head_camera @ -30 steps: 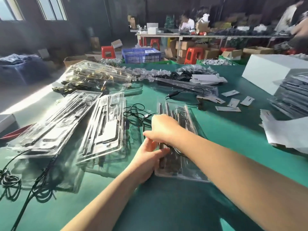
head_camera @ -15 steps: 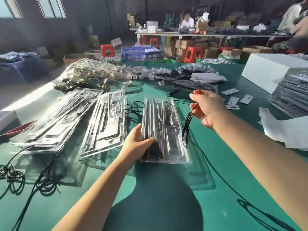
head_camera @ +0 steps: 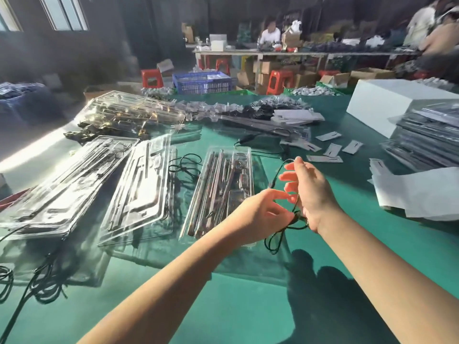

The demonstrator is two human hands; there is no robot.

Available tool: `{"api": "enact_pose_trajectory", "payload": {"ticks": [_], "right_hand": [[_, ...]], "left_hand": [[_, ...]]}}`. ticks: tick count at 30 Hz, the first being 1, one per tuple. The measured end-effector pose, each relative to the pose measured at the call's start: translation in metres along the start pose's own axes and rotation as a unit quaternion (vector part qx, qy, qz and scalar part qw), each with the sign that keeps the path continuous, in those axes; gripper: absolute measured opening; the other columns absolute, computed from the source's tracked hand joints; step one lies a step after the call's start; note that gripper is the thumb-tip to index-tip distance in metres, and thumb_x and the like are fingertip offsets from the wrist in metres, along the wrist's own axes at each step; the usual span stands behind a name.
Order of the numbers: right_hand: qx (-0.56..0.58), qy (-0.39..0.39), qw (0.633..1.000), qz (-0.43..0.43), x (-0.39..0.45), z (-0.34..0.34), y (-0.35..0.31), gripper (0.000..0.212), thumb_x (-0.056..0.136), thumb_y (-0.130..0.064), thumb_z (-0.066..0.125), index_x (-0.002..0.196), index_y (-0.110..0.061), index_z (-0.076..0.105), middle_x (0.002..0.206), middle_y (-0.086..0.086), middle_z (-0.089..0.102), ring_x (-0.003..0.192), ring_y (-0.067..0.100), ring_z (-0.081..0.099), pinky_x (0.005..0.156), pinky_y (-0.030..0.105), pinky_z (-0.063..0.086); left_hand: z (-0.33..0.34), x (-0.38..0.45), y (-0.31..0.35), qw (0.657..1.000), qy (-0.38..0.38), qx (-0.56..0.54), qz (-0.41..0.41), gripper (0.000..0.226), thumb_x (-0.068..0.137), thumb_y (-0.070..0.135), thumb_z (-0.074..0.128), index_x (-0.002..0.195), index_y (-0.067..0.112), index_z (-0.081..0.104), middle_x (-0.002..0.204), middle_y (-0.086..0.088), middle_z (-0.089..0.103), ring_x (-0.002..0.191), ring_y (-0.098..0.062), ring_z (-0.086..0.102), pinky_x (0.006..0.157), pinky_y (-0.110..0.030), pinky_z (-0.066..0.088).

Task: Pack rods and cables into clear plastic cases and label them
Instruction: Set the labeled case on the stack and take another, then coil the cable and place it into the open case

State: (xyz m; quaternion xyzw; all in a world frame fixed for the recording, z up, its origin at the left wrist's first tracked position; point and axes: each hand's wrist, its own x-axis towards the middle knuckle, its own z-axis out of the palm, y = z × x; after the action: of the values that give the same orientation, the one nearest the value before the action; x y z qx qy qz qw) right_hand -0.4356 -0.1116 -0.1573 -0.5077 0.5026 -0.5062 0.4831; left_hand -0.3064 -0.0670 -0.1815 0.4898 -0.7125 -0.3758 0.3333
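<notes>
Dim workshop, windows [head_camera: 62, 13], seemingly red stools [head_camera: 151, 78].

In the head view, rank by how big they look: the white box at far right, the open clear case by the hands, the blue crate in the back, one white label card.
1. Open clear case, though it is nearest the camera, so its lead over the box is unsure.
2. White box.
3. Blue crate, farther away.
4. Label card.

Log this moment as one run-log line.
step: coiling cable | right hand: holds black cable | left hand: fingers at cable loop | open clear case: rods inside, on green table
</notes>
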Motion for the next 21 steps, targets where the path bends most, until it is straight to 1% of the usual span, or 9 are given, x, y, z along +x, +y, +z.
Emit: {"api": "enact_pose_trajectory", "payload": {"ticks": [3, 6, 8, 9, 11, 13, 15, 17, 21], "right_hand": [[-0.021, 0.014, 1.000, -0.008, 0.005, -0.007, 0.011, 0.029, 0.103, -0.033, 0.039, 0.087, -0.024, 0.062, 0.082, -0.004, 0.063, 0.067, 0.011, 0.051, 0.061, 0.026, 0.041], [-0.023, 0.047, 0.998, -0.017, 0.012, -0.012, 0.019, 0.027, 0.103, -0.028, 0.040, 0.090, -0.025, 0.063, 0.084, -0.001, 0.064, 0.061, 0.011, 0.052, 0.052, 0.024, 0.038], [-0.122, 0.090, 0.985, -0.083, 0.014, -0.017, 0.029, 0.017, 0.100, -0.018, 0.045, 0.106, -0.022, 0.061, 0.099, 0.004, 0.063, 0.068, 0.010, 0.058, 0.053, 0.021, 0.041], [-0.170, 0.100, 0.972, -0.129, 0.012, -0.018, 0.034, 0.027, 0.097, -0.008, 0.048, 0.119, -0.020, 0.057, 0.108, 0.004, 0.059, 0.072, 0.007, 0.059, 0.056, 0.020, 0.042], [-0.227, 0.073, 0.948, -0.210, 0.003, -0.017, 0.048, 0.058, 0.089, 0.007, 0.048, 0.140, -0.021, 0.043, 0.126, 0.006, 0.047, 0.087, 0.000, 0.055, 0.068, 0.018, 0.046], [-0.271, 0.028, 0.933, -0.236, -0.004, -0.012, 0.060, 0.073, 0.087, 0.007, 0.052, 0.147, -0.029, 0.030, 0.146, 0.010, 0.034, 0.124, 0.012, 0.044, 0.098, 0.027, 0.042], [-0.318, 0.016, 0.908, -0.271, -0.005, -0.010, 0.066, 0.075, 0.082, 0.009, 0.057, 0.145, -0.026, 0.036, 0.154, 0.016, 0.024, 0.139, 0.027, 0.030, 0.109, 0.043, 0.034], [-0.363, 0.040, 0.874, -0.319, -0.002, -0.012, 0.065, 0.053, 0.080, -0.003, 0.059, 0.132, -0.014, 0.057, 0.152, 0.021, 0.028, 0.136, 0.041, 0.034, 0.107, 0.054, 0.033], [-0.387, 0.060, 0.853, -0.345, -0.003, -0.024, 0.062, 0.028, 0.089, -0.032, 0.046, 0.099, -0.010, 0.060, 0.129, 0.008, 0.058, 0.134, 0.028, 0.042, 0.112, 0.050, 0.022]], "left_hand": [[0.003, 0.003, -0.002, 0.997, -0.077, -0.001, -0.003, 0.047, 0.087, 0.035, 0.068, 0.129, 0.021, 0.051, 0.097, 0.011, 0.066, 0.090, -0.007, 0.068, 0.085, -0.026, 0.055], [0.009, 0.007, -0.009, 0.999, 0.007, 0.018, 0.042, 0.029, 0.092, 0.021, 0.064, 0.119, 0.013, 0.059, 0.082, 0.013, 0.060, 0.069, -0.012, 0.066, 0.073, -0.031, 0.056], [0.011, 0.011, -0.012, 0.991, 0.065, -0.112, 0.027, 0.019, 0.099, 0.015, 0.049, 0.115, 0.011, 0.059, 0.080, 0.006, 0.059, 0.062, -0.012, 0.060, 0.067, -0.035, 0.057], [0.012, 0.013, -0.011, 0.976, 0.077, -0.204, 0.008, 0.020, 0.102, 0.015, 0.043, 0.114, 0.012, 0.058, 0.081, 0.003, 0.058, 0.060, -0.011, 0.056, 0.063, -0.033, 0.057], [0.013, 0.016, -0.009, 0.939, 0.078, -0.335, -0.017, 0.023, 0.105, 0.016, 0.035, 0.110, 0.013, 0.057, 0.076, -0.001, 0.054, 0.055, -0.009, 0.049, 0.053, -0.025, 0.052], [0.017, 0.018, -0.011, 0.934, 0.069, -0.351, -0.015, 0.026, 0.105, 0.018, 0.032, 0.101, 0.015, 0.057, 0.066, -0.002, 0.045, 0.050, -0.010, 0.040, 0.047, -0.021, 0.041], [0.022, 0.020, -0.016, 0.945, 0.037, -0.325, -0.007, 0.033, 0.105, 0.024, 0.030, 0.088, 0.017, 0.058, 0.058, 0.000, 0.036, 0.046, -0.011, 0.031, 0.045, -0.021, 0.031], [0.021, 0.021, -0.018, 0.943, 0.007, -0.333, -0.020, 0.039, 0.102, 0.039, 0.033, 0.077, 0.018, 0.054, 0.052, 0.005, 0.031, 0.043, -0.009, 0.026, 0.043, -0.021, 0.024], [0.018, 0.022, -0.025, 0.937, 0.035, -0.348, -0.001, 0.032, 0.092, 0.043, 0.045, 0.069, 0.021, 0.051, 0.049, 0.012, 0.032, 0.041, -0.004, 0.026, 0.041, -0.017, 0.025]]}}
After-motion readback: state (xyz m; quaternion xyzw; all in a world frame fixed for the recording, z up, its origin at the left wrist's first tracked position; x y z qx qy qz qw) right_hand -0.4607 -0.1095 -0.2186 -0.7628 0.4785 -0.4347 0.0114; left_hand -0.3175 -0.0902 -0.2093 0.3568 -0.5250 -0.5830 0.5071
